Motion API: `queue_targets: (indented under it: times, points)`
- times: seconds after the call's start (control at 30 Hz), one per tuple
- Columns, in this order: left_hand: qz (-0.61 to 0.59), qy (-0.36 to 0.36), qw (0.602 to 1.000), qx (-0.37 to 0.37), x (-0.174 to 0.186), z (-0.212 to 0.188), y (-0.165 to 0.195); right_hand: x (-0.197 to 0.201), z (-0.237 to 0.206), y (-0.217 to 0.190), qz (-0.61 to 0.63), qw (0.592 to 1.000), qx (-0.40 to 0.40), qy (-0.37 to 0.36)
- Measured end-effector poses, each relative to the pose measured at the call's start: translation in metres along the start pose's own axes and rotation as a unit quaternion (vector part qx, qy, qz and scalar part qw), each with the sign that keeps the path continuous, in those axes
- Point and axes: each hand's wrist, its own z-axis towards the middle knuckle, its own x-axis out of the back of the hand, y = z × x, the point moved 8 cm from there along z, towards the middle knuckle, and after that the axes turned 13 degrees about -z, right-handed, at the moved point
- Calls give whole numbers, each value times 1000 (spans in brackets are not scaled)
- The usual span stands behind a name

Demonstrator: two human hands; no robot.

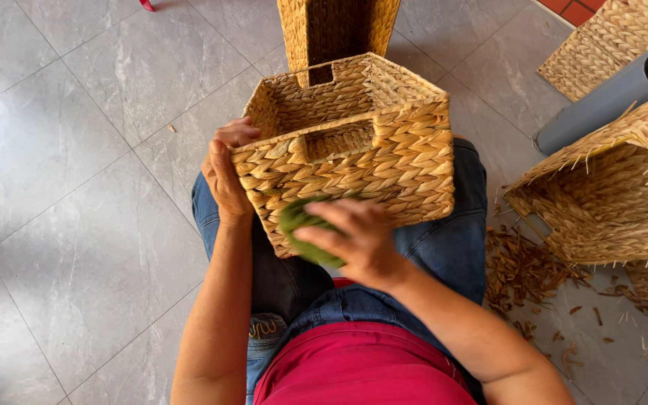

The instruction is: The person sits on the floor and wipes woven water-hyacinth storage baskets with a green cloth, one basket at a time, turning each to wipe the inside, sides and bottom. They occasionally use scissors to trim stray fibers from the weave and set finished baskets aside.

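grey pipe [609, 97], unfinished woven basket [616, 202], straw scraps [526, 274], tiled floor [76, 150]

A basket-weaving workshop is suggested — woven baskets [354, 142] are seen standing all around on a grey tiled floor [76, 150], an unfinished basket [609, 195] with loose fibre ends is seen at the right, and trimmed straw scraps [523, 270] are scattered beside it.

Grey tiled floor [76, 225] carries woven baskets [609, 45], a grey pipe [601, 105] and straw scraps [523, 270].
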Motion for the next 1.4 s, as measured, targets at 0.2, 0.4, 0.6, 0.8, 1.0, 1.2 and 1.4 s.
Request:
queue_targets:
  times: [0.2, 0.4, 0.6, 0.8, 1.0, 1.2, 1.4]
  points:
    - [2, -2, 1000, -3, -4, 1, 2, 69, -26, 82, -151, 976, -144, 59]
    - [-4, 6, 1000, -18, -10, 6, 2, 39, -37, 63, -124, 974, -172, 82]
    - [-16, 21, 1000, -12, -12, 6, -4, -13, 20, -17, 8, 999, -25, -39]
    - [-11, 17, 1000, 6, -11, 5, -6, -32, 28, -33, -10, 997, 60, -48]
    - [11, 5, 1000, 9, -6, 7, -9, 13, -3, 43, -89, 995, -30, 33]
    - [22, -1, 1000, 1, -6, 9, -11, 53, -28, 104, -177, 961, -188, 104]
    - [17, 13, 1000, 1, -6, 8, -14, 9, -3, 59, -78, 973, -193, 102]
